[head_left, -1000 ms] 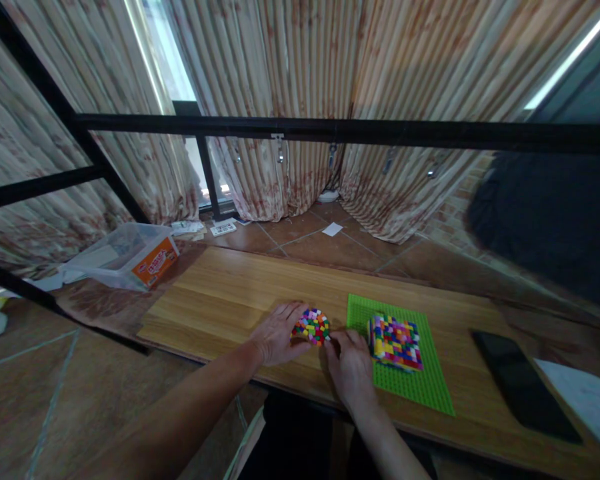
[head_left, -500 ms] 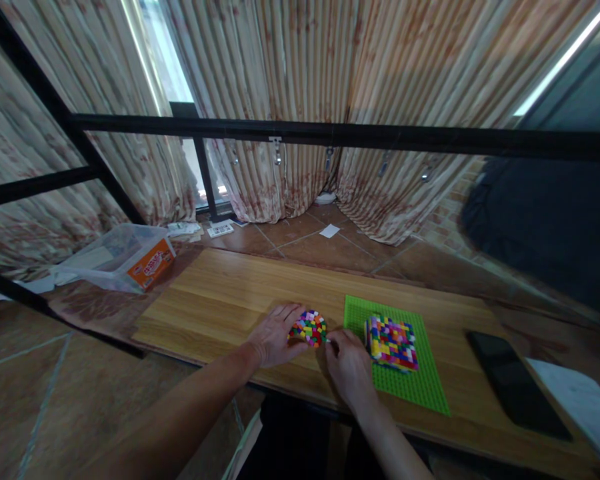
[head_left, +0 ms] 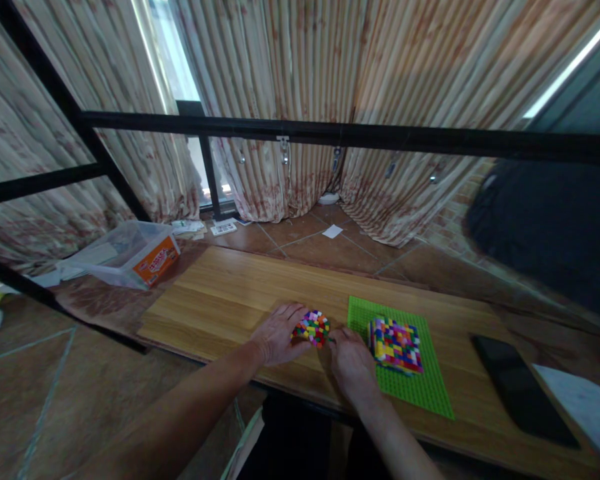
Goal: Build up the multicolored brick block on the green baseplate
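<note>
A small round heap of multicoloured toy building bricks [head_left: 316, 327] lies on the wooden table. My left hand [head_left: 281, 333] curves along the heap's left side, thumb and fingers apart, resting against the bricks. At the heap's right edge, my right hand [head_left: 351, 360] has its fingertips pinched together; what is between them is too small and hidden to make out. Just right of that hand, a square block built of many coloured bricks [head_left: 396, 345] stands on a green studded baseplate [head_left: 433, 393].
A dark flat slab [head_left: 523, 390] lies at the table's right, with a white sheet [head_left: 580, 403] beside it. Left of the wooden table [head_left: 220, 287] stands a clear plastic bin [head_left: 130, 257] with an orange label. A black metal rail [head_left: 370, 135] crosses before the curtains.
The whole view has shifted slightly. A white bit seen at my right fingertips no longer shows there. Both hands keep nearly the same places by the heap.
</note>
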`<state>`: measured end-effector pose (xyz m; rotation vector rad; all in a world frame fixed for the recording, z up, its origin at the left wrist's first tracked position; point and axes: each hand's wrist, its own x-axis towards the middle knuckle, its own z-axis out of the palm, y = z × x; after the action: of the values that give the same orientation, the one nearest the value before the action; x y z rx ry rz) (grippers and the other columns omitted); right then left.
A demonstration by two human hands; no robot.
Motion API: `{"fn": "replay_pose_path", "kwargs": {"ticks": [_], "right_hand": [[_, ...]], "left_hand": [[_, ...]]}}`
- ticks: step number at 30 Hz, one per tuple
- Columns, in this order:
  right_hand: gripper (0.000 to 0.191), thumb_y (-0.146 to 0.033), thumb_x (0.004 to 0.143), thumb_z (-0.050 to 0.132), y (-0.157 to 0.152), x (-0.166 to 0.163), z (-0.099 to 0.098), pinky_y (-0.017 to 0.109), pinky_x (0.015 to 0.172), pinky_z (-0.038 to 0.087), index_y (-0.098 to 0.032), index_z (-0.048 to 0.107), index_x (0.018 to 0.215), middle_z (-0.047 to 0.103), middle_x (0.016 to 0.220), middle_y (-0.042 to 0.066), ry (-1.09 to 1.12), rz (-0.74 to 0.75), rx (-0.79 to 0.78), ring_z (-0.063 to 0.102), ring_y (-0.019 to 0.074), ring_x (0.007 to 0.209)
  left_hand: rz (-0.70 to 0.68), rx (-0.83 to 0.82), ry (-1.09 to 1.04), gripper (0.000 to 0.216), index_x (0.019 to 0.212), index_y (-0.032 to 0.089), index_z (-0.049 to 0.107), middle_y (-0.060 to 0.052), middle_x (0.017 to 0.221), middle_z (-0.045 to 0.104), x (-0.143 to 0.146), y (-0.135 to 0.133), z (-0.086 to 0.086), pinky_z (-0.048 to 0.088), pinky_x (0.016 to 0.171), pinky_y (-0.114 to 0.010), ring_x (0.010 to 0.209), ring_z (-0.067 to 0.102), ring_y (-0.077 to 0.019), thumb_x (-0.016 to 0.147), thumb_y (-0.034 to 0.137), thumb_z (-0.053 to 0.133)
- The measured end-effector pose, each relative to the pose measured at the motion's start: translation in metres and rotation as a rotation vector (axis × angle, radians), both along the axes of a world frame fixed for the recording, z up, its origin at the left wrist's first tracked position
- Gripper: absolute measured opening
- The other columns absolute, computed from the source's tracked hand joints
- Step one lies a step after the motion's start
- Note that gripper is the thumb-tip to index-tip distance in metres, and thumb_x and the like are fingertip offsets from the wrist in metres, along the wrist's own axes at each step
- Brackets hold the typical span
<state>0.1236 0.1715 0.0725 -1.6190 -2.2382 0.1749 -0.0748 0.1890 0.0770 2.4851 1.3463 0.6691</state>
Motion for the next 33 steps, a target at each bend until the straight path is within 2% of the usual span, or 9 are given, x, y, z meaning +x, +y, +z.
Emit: {"fn": "replay_pose_path", "kwargs": {"ticks": [10,21,27,33], "right_hand": [[0.03,-0.016,0.089,0.038,-0.008,0.002,-0.015,0.027,0.069,0.044,-0.022,0.067,0.087,0.062,0.08,0.005,0.112,-0.058,0.067,0.058,0.0165,0.074],[0.026,-0.019,0.089,0.043,-0.007,0.002,0.0,0.031,0.08,0.046,-0.018,0.065,0.102,0.064,0.096,0.008,0.161,-0.106,0.027,0.06,0.0192,0.087],[0.025,-0.021,0.088,0.044,0.003,-0.007,0.004,0.029,0.08,0.045,-0.021,0.067,0.099,0.062,0.098,0.007,0.121,-0.048,-0.004,0.058,0.0184,0.088],[0.024,-0.019,0.089,0.043,0.008,-0.012,0.004,0.026,0.082,0.042,-0.021,0.067,0.093,0.061,0.095,0.007,0.056,-0.061,-0.077,0.056,0.0174,0.09]], "left_hand": [[-0.004,-0.002,-0.013,0.065,0.133,0.02,0.038,-0.012,0.133,0.048,0.0,0.0,0.0,0.034,0.107,-0.048,0.125,0.043,-0.0269,0.079,0.05,0.057],[-0.002,0.001,-0.005,0.065,0.133,0.018,0.038,-0.013,0.134,0.048,-0.001,0.0,-0.002,0.034,0.107,-0.048,0.125,0.043,-0.0273,0.079,0.048,0.058],[-0.009,0.002,0.0,0.065,0.132,0.017,0.04,-0.013,0.133,0.048,-0.001,0.001,-0.003,0.033,0.108,-0.047,0.124,0.043,-0.0271,0.078,0.047,0.059],[-0.008,0.005,-0.008,0.062,0.13,0.017,0.042,-0.013,0.133,0.049,-0.001,0.002,-0.004,0.035,0.107,-0.046,0.124,0.044,-0.0267,0.078,0.046,0.059]]}}
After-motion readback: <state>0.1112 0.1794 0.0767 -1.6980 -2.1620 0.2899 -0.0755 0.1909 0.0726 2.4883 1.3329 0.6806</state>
